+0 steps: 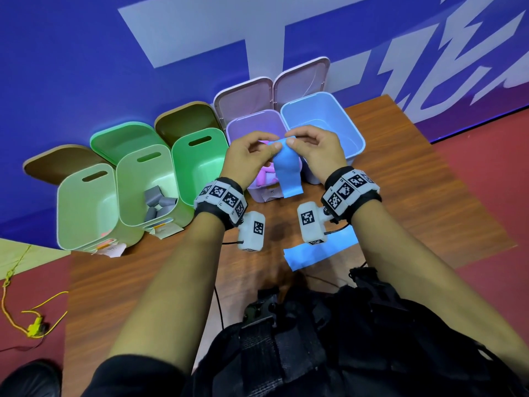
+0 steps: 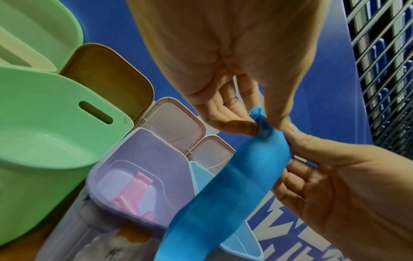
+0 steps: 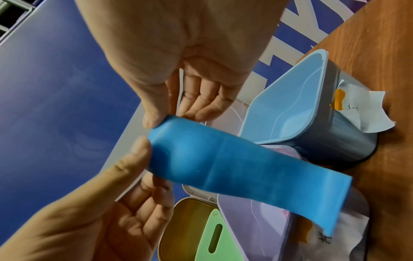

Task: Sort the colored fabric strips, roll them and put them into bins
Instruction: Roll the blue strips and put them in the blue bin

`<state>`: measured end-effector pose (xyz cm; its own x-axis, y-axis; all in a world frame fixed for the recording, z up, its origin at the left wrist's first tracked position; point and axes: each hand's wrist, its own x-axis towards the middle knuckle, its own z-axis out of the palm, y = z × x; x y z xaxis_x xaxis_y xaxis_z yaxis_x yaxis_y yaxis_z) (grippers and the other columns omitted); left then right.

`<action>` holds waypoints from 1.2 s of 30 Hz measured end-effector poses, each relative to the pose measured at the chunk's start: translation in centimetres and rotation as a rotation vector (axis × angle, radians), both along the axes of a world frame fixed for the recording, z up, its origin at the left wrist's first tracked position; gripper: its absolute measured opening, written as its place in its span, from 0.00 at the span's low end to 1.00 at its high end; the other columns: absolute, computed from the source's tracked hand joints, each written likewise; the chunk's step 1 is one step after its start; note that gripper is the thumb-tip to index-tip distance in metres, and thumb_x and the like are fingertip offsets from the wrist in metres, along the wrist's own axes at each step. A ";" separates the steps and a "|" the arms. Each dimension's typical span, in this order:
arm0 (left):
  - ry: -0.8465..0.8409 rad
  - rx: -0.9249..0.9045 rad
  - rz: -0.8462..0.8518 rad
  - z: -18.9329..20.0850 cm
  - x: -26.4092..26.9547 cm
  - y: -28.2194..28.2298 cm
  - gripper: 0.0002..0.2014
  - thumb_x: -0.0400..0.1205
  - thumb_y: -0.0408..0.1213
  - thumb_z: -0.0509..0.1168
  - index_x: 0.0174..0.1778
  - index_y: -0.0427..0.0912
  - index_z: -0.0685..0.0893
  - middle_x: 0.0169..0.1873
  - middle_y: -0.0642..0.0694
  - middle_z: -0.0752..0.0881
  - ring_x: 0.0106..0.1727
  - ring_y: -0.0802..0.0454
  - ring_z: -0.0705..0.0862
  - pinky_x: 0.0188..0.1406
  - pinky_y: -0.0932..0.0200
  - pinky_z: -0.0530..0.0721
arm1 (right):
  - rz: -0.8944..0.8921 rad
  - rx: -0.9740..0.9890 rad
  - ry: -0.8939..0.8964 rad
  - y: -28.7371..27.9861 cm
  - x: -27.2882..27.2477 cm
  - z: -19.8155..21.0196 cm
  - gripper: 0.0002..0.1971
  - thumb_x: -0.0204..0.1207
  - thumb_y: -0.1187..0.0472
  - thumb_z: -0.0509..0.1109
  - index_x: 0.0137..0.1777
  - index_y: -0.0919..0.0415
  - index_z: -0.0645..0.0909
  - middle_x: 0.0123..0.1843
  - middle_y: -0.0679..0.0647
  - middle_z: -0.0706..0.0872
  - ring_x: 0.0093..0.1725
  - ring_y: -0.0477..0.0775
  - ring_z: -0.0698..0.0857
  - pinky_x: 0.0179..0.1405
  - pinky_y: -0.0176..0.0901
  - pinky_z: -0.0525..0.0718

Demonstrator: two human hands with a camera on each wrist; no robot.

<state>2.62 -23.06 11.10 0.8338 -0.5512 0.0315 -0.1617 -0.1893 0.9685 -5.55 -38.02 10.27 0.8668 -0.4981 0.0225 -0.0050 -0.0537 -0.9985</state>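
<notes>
A blue fabric strip point(image 1: 287, 174) hangs in the air in front of the purple bin point(image 1: 237, 124) and the blue bin point(image 1: 353, 133). My left hand point(image 1: 272, 149) and right hand point(image 1: 291, 141) both pinch its top end, which is rolled a short way point(image 2: 259, 120). In the left wrist view the left hand point(image 2: 261, 123) squeezes that small roll while the tail point(image 2: 223, 194) droops. The right hand point(image 3: 166, 120) holds the same end of the strip point(image 3: 234, 167) in the right wrist view. A second blue strip point(image 1: 320, 253) lies flat on the table near me.
Several open bins stand along the blue wall. Grey rolls point(image 1: 157, 202) fill a pale green bin point(image 1: 126, 173), pink rolls point(image 2: 134, 192) lie in the purple one. Another pale green bin point(image 1: 65, 213) and a bright green bin point(image 1: 183, 156) stand left. Paper labels point(image 3: 362, 109) hang off the bins.
</notes>
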 end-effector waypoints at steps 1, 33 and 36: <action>0.019 0.003 0.003 -0.1 0.1 -0.1 0.07 0.79 0.29 0.74 0.53 0.37 0.87 0.30 0.47 0.85 0.31 0.59 0.84 0.38 0.64 0.83 | -0.012 -0.003 -0.002 0.0 0.0 0.0 0.03 0.79 0.70 0.73 0.49 0.66 0.87 0.40 0.51 0.87 0.39 0.39 0.86 0.47 0.29 0.82; -0.019 -0.004 0.001 -0.7 0.4 0.3 0.10 0.76 0.38 0.77 0.52 0.49 0.90 0.40 0.43 0.86 0.40 0.53 0.82 0.50 0.55 0.86 | -0.041 0.014 0.048 0.1 0.2 -0.8 0.03 0.78 0.63 0.77 0.47 0.63 0.87 0.41 0.56 0.87 0.42 0.49 0.85 0.49 0.38 0.84; -0.018 -0.001 -0.007 -0.8 0.3 0.2 0.09 0.75 0.35 0.77 0.49 0.48 0.89 0.40 0.43 0.87 0.40 0.52 0.84 0.49 0.56 0.87 | -0.035 0.037 0.044 0.1 0.1 -0.6 0.03 0.78 0.63 0.76 0.44 0.59 0.86 0.40 0.55 0.87 0.40 0.47 0.86 0.45 0.36 0.84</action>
<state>2.97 -22.88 10.26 0.8290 -0.5572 0.0470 -0.1804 -0.1870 0.9657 -5.44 -37.93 9.71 0.8485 -0.5281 -0.0345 -0.0501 -0.0154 -0.9986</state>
